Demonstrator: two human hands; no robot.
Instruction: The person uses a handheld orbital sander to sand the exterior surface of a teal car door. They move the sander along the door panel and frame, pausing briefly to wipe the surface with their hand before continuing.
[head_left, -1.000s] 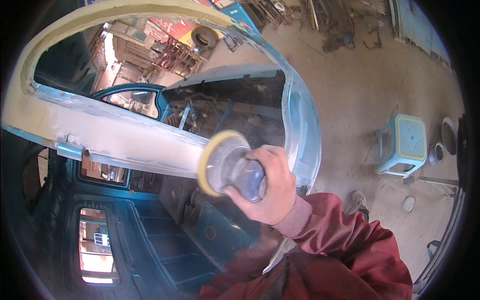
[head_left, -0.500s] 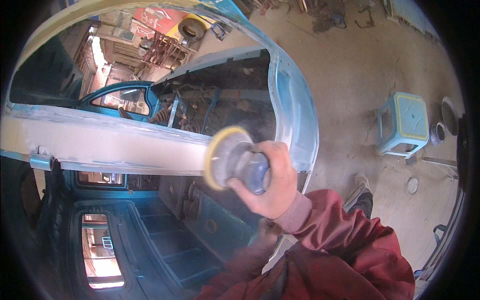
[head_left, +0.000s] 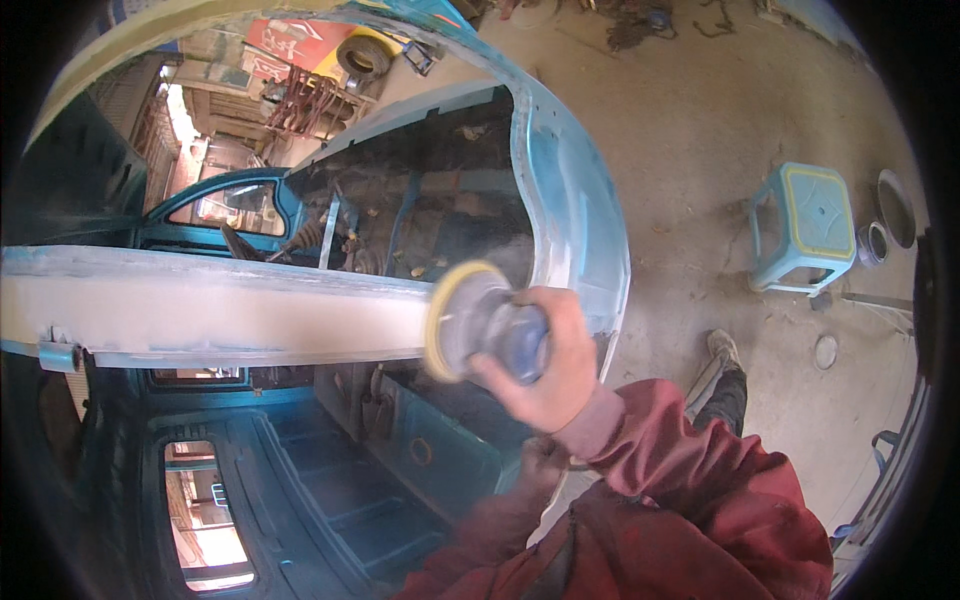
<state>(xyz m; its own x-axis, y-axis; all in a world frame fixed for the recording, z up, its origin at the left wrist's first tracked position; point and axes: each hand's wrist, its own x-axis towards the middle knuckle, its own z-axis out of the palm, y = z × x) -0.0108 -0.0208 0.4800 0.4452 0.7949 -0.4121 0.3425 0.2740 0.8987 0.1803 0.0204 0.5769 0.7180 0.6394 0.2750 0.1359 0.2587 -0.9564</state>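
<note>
My right hand (head_left: 560, 370) is closed round the grey and blue body of a round power sander (head_left: 510, 335). Its yellow-rimmed pad (head_left: 440, 330) faces left, at the right end of a pale, filler-coated body pillar (head_left: 220, 310) on a blue vehicle shell. The pad is tilted edge-on, and whether it touches the pillar I cannot tell. Below the right wrist, my left hand (head_left: 543, 460) is dim, blurred and partly covered by the right sleeve; its fingers do not show clearly.
The stripped blue cab interior (head_left: 340, 480) lies below the pillar, with window openings. A curved blue-white body panel (head_left: 575, 210) bounds the right side. On the floor stand a light blue stool (head_left: 820, 215) and round dishes (head_left: 873, 243). A tyre (head_left: 363, 58) lies beyond the shell.
The sander and right hand have shifted slightly right relative to the pillar. The view has moved a little, so the pillar sits lower in the picture. The right hand keeps its hold.
</note>
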